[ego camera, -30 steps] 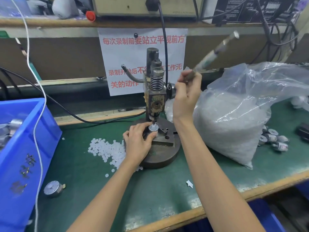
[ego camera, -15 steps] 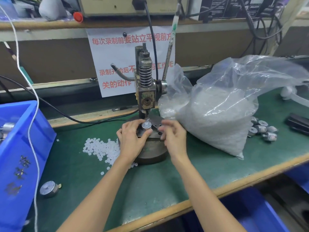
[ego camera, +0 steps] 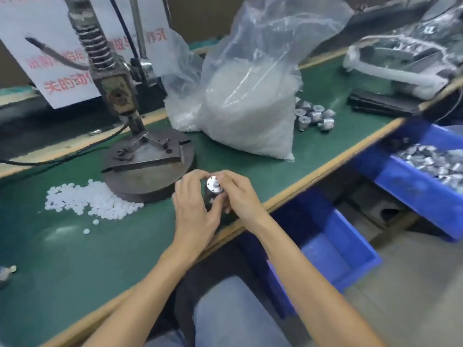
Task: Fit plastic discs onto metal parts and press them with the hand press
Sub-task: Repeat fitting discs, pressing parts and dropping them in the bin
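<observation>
A small cylindrical metal part (ego camera: 213, 187) with a pale disc on its top face is held between both hands, just in front of the hand press's round base (ego camera: 147, 171). My left hand (ego camera: 194, 209) curls round its left side, thumb under it. My right hand (ego camera: 235, 194) pinches it from the right. The press fixture plate holds no part, and the press column (ego camera: 110, 78) stands behind it. A loose heap of white plastic discs (ego camera: 92, 200) lies left of the base.
A big clear bag of white discs (ego camera: 250, 103) stands right of the press, with several metal parts (ego camera: 313, 116) beside it. A blue bin of metal parts (ego camera: 426, 171) sits lower right; another blue bin (ego camera: 335, 246) is under the table edge.
My right hand left the press lever and came down. Both hands lifted the metal part off the fixture and brought it toward the table's front edge. The view swung right.
</observation>
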Available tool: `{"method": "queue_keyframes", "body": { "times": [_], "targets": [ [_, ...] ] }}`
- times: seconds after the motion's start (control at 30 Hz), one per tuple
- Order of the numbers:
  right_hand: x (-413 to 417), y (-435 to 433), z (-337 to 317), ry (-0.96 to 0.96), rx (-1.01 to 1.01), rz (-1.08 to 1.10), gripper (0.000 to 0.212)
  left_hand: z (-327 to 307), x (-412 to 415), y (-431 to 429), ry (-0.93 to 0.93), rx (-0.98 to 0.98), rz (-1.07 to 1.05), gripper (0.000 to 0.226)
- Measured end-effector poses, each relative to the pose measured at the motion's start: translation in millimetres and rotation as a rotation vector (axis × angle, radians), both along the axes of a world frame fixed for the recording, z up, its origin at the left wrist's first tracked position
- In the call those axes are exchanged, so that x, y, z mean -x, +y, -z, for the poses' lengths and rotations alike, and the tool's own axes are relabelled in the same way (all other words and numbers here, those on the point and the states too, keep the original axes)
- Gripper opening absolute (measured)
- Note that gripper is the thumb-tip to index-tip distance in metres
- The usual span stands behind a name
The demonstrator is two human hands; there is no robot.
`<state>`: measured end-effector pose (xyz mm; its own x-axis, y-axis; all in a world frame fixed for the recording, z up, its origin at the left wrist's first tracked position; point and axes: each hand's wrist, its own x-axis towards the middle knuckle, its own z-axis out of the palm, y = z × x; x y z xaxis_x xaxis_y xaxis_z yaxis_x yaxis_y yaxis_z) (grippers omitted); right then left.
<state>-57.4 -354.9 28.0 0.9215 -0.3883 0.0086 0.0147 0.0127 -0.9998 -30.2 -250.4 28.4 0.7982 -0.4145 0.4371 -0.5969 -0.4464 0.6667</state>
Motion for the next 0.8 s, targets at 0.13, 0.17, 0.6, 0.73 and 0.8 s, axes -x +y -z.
{"method": "queue_keyframes", "body": {
  "times": [0.13,0.17,0.6,0.73,0.8],
  "targets": [
    [48,-30,13,0.005,-0.154,0.089,0.028,8,37,-32,0.027,-0.043,0.132,0.036],
    [60,-37,18,0.005,-0.187,0.108,0.027,12,46,-39,0.029,-0.045,0.160,0.036],
    [163,-98,111,0.418,-0.217,0.048,0.018,79,96,-71,0.006,-0.588,0.550,0.038],
    [153,-115,189,0.827,0.124,0.170,0.014,87,100,-67,0.080,-0.677,0.626,0.028],
    [146,-118,225,1.043,0.352,0.055,0.012,89,104,-64,0.098,-0.685,0.659,0.018]
  ]
}}
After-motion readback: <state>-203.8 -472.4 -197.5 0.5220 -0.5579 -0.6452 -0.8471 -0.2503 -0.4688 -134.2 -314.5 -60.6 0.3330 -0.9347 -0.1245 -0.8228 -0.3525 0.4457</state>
